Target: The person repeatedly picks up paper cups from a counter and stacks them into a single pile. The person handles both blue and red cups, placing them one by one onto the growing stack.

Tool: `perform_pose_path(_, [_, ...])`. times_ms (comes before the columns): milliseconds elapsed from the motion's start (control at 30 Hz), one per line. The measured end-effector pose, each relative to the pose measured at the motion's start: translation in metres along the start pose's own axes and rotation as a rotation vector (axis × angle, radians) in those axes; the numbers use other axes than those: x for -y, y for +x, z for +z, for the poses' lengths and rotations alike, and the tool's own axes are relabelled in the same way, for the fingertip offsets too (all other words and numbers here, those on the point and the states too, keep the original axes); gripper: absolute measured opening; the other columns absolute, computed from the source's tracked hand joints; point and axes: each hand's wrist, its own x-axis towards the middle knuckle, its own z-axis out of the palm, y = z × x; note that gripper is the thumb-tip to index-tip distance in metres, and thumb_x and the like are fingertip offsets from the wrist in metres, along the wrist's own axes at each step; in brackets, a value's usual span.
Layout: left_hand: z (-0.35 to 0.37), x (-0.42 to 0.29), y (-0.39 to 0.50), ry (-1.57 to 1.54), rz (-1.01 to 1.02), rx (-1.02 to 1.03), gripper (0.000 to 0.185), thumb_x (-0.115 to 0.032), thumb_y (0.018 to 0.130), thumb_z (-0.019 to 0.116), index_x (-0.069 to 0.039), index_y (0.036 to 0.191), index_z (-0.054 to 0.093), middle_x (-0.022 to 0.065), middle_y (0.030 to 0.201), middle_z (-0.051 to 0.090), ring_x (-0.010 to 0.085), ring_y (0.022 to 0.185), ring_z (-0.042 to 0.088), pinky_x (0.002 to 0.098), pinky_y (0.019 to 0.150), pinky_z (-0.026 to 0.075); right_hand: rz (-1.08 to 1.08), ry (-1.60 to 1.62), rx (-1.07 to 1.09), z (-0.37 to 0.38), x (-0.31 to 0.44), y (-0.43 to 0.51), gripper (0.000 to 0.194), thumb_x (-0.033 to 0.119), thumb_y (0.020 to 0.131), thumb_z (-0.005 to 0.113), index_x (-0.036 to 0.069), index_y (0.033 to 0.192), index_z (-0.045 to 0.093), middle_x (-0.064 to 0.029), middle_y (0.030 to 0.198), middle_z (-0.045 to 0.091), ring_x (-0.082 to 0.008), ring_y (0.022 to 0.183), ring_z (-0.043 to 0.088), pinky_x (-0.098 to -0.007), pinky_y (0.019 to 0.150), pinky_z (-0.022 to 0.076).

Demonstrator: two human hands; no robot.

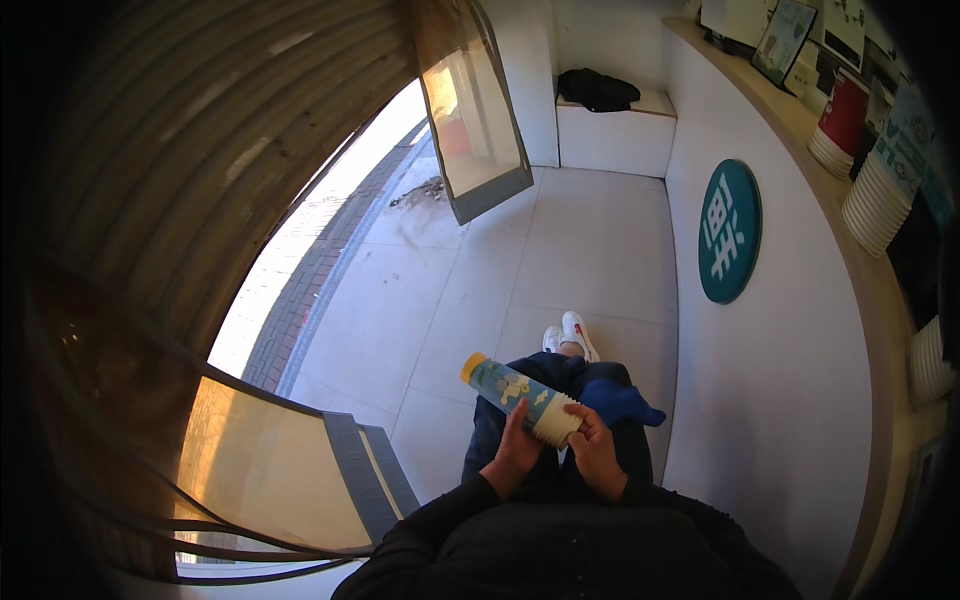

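Observation:
A stack of nested paper cups with a blue, cloud-patterned print and a yellow end lies slanted above my lap. My left hand is closed around its lower side near the middle. At the pale rims on the right end, my right hand grips the stack with fingers and thumb. A blue cloth rests over the knee just beyond my right hand. The palms and the underside of the stack are hidden.
On the right runs a counter with a white front, holding red cups and patterned cups in stacks. A black garment lies on a white bench. Clear plastic door strips hang at the left.

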Motion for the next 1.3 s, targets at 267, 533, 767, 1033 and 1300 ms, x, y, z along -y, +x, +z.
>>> perform_pose_path(267, [0.004,0.002,-0.001,0.103,0.069,-0.047,0.062,-0.049,0.095,0.066,-0.010,0.138,0.045,0.0098,0.131,0.057,0.0277,0.127,0.053,0.0441,0.115,0.037,-0.028,-0.029,-0.080,0.001,-0.005,0.003,0.036,-0.006,0.094,0.049,-0.002,0.130,0.055,-0.0123,0.117,0.066,-0.0162,0.104,0.066,-0.0271,0.090,0.0527])
perform_pose_path(533, [0.015,-0.004,-0.005,0.062,-0.008,-0.008,0.065,-0.052,0.096,0.064,-0.012,0.141,0.043,0.0093,0.134,0.055,0.0268,0.130,0.051,0.0454,0.115,0.036,-0.008,-0.194,-0.117,-0.002,0.003,0.005,0.030,-0.003,0.094,0.053,-0.001,0.123,0.060,-0.0083,0.107,0.068,-0.0121,0.096,0.066,-0.0248,0.086,0.0524])
perform_pose_path(767, [0.019,-0.002,-0.007,0.115,0.013,-0.011,0.067,-0.055,0.094,0.064,-0.012,0.141,0.043,0.0097,0.134,0.055,0.0274,0.129,0.052,0.0459,0.115,0.037,0.058,-0.028,-0.051,-0.004,0.004,0.006,0.034,-0.005,0.092,0.052,0.002,0.124,0.060,-0.0106,0.114,0.064,-0.0160,0.104,0.063,-0.0285,0.094,0.0506])
perform_pose_path(1033, [0.028,-0.003,-0.011,0.137,0.058,0.022,0.067,-0.056,0.094,0.063,-0.011,0.140,0.043,0.0106,0.133,0.055,0.0284,0.129,0.052,0.0475,0.114,0.039,-0.036,-0.154,-0.017,-0.008,0.009,-0.001,0.046,-0.009,0.091,0.047,0.003,0.136,0.052,-0.0116,0.122,0.061,-0.0185,0.113,0.062,-0.0311,0.102,0.0483])
perform_pose_path(1300, [0.026,-0.009,-0.008,0.063,0.108,0.031,0.070,-0.055,0.095,0.062,-0.010,0.144,0.038,0.0126,0.136,0.053,0.0303,0.131,0.051,0.0489,0.114,0.039,-0.050,-0.130,-0.059,-0.029,0.031,-0.015,0.047,-0.005,0.092,0.046,0.001,0.138,0.048,-0.0132,0.118,0.062,-0.0180,0.111,0.062,-0.0322,0.099,0.0496])
